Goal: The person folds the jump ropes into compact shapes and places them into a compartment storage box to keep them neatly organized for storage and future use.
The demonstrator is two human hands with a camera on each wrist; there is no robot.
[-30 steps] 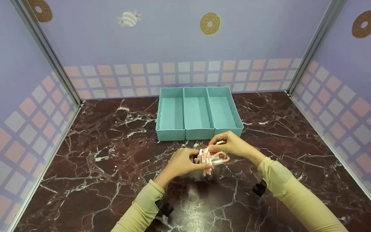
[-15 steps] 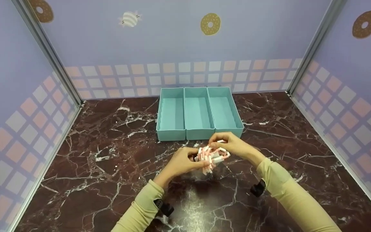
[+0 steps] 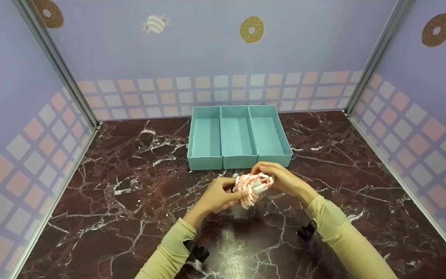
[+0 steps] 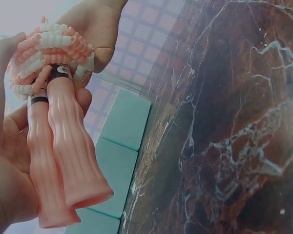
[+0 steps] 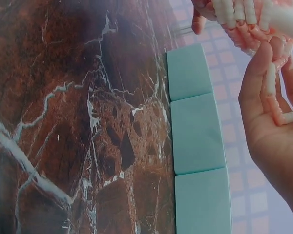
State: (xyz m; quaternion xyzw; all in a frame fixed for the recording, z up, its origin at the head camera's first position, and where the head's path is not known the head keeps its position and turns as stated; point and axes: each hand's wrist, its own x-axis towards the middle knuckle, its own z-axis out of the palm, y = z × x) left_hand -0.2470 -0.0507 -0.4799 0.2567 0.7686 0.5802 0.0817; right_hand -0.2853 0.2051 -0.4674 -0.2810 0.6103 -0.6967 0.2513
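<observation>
A beaded jump rope [image 3: 249, 186] in pink and white is bundled between both hands above the table. My left hand [image 3: 220, 195] grips the bundle, thumb across its near side. In the left wrist view, two pink fluted handles [image 4: 74, 141] with black collars hang along the left palm, and beaded strands are gathered around their upper ends. At the bundle's far right side is my right hand [image 3: 287, 181]; in the right wrist view its curled thumb and fingers hold a bent beaded strand [image 5: 272, 92]. The head view hides some right fingertips behind the rope.
Three teal bins stand side by side beyond the hands: left [image 3: 205, 163], middle [image 3: 240, 162] and right [image 3: 279, 160]. A dark red marbled tabletop [image 3: 122, 217] lies beneath. Purple patterned panels [image 3: 207, 50] enclose the back and sides. Both forearms carry small black devices [image 3: 196, 251].
My right hand has moved slightly down and closer around the bundle's far side. The loose loops on the right have drawn in more compactly. The left hand keeps its grip; the bins have not moved.
</observation>
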